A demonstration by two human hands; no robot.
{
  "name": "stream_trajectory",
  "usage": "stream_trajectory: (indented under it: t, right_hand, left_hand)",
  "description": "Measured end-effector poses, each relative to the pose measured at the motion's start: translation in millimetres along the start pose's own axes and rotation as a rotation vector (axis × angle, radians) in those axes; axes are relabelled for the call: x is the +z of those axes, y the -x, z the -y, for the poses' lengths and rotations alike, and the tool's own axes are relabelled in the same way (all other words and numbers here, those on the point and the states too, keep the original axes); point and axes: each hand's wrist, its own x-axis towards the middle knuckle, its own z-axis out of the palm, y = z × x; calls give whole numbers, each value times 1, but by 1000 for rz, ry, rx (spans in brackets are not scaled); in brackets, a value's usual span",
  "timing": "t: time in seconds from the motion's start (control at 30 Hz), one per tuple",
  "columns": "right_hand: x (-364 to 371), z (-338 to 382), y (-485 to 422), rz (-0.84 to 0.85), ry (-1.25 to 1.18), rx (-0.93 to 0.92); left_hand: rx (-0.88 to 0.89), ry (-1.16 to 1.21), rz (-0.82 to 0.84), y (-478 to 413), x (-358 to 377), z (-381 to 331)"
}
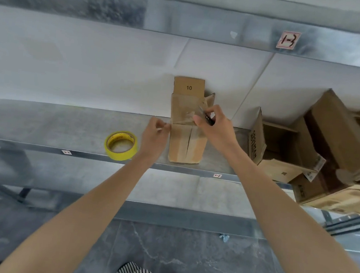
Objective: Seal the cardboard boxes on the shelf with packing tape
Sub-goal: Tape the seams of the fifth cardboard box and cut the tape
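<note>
- Box in work: the small cardboard box (184, 145) stands in the middle of the frame on the metal shelf (45, 124). Its back flap (189, 86), marked "10", stands upright against the wall.
- The left hand (155, 134) pinches with curled fingertips what seems to be the end of a clear tape strip (185, 115), just at the left top edge of the box.
- The right hand (212, 126) is curled round a small dark tool (208, 118), perhaps a cutter; I cannot tell which. It rests on the right side of the box top.
- The yellow tape roll (121, 145) lies flat on the shelf, near the box on its left side, apart from both hands.
- Done so far, in my judgement: shiny tape lies across the top, but the marked flap is not folded down and the front seam shows a dark slit, so this box is only partly sealed.
- Left to do: the larger cardboard boxes (282, 149) at the right of the frame stand open, and I see no tape on them. Most of the task remains.
</note>
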Motion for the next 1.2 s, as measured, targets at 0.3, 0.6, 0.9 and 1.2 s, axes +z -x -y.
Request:
stream_trajectory:
  t: [0.3,0.6,0.9,1.2]
  right_hand:
    - [5,-22,7,-71,-421,193]
    - [42,-92,26,77,-162,538]
    - [59,-97,30,70,77,432]
    - [36,-67,23,15,-44,434]
  left_hand:
    - [107,-134,-8,-11,0,1]
    - [132,-66,21,6,10,-12]
    - [148,-109,107,12,12,-17]
    - [147,-121,149,9,6,-23]
